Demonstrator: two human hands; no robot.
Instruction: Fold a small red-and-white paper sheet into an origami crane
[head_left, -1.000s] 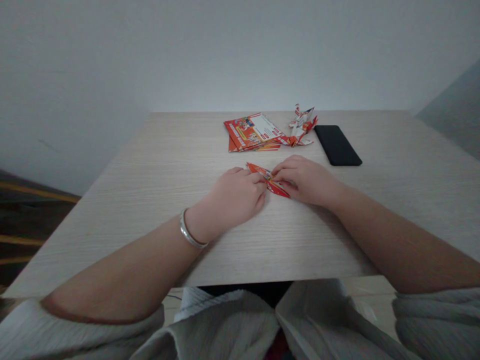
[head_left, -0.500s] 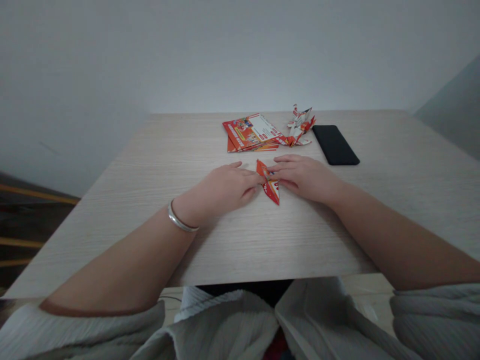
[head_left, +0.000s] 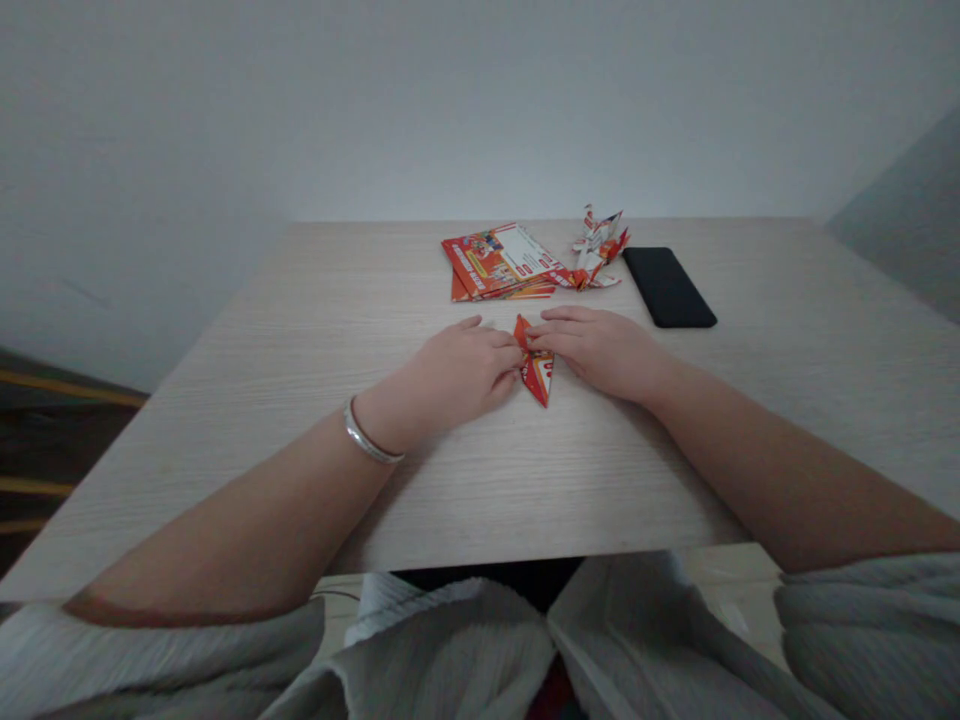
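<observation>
A: Where is the folded paper piece (head_left: 535, 372) lying?

B: Flat on the tabletop (head_left: 315, 330), between the two hands, with its long point aimed back toward the person. A second ago it lay slanted across and half under the fingers; it has been turned since, so the point now runs nearly straight toward the body.

A: And the hands?

B: The left hand (head_left: 457, 375) rests palm down with its fingers pressed together against the paper's left edge. The right hand (head_left: 596, 348) lies flat too, fingers stretched out together over the paper's upper corner. Neither lifts it; both pin it down.

A: What does the turn suggest?

B: I judge the piece has been squared up for a crease along a new edge.

A: Anything beyond?

B: A stack of red printed sheets (head_left: 499, 264), a finished folded paper figure (head_left: 598, 252) just beside it, and a black phone (head_left: 668, 286) to the right.
</observation>
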